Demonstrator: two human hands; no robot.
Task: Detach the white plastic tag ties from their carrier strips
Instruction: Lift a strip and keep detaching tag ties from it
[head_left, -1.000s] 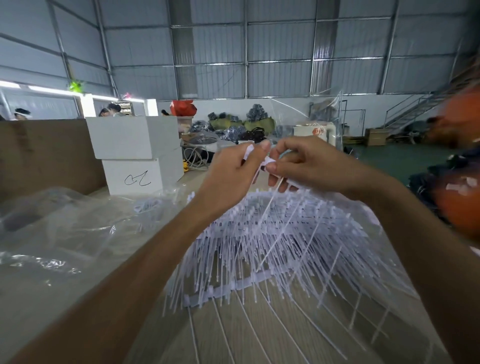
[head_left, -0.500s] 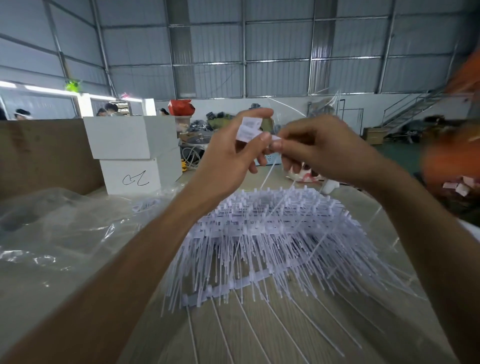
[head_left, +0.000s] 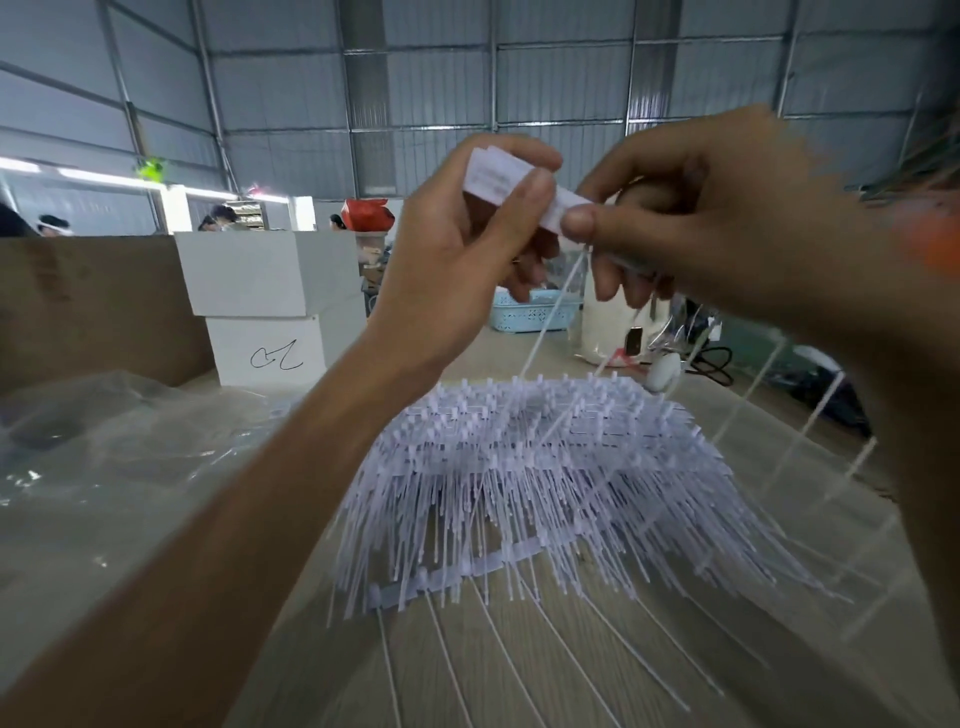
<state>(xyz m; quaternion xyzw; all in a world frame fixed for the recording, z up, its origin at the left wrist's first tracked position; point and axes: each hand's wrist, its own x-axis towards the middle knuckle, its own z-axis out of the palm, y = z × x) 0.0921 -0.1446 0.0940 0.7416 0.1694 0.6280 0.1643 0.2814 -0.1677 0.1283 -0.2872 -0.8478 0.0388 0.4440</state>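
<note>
A big heap of white tag ties on carrier strips (head_left: 540, 467) lies on the wooden table, one flat carrier strip (head_left: 457, 574) showing at its near edge. My left hand (head_left: 467, 244) is raised above the heap and pinches the broad end of a white strip piece (head_left: 498, 176) between thumb and fingers. My right hand (head_left: 691, 213) pinches the other end of that piece (head_left: 558, 208) with thumb and forefinger. A thin white tie (head_left: 545, 322) hangs from the right hand's pinch down to the heap. Several loose ties lie spread toward me on the table.
Crumpled clear plastic sheeting (head_left: 104, 457) covers the table's left side. Two stacked white boxes (head_left: 265, 306) and a brown cardboard wall (head_left: 88, 306) stand behind it. A light blue basket (head_left: 530, 312) and a white bag (head_left: 608, 322) sit beyond the heap. People work far off at the left.
Both hands have risen from the top of the heap, carrying the strip piece up with them. A single tie now trails from the pinch down to the heap.
</note>
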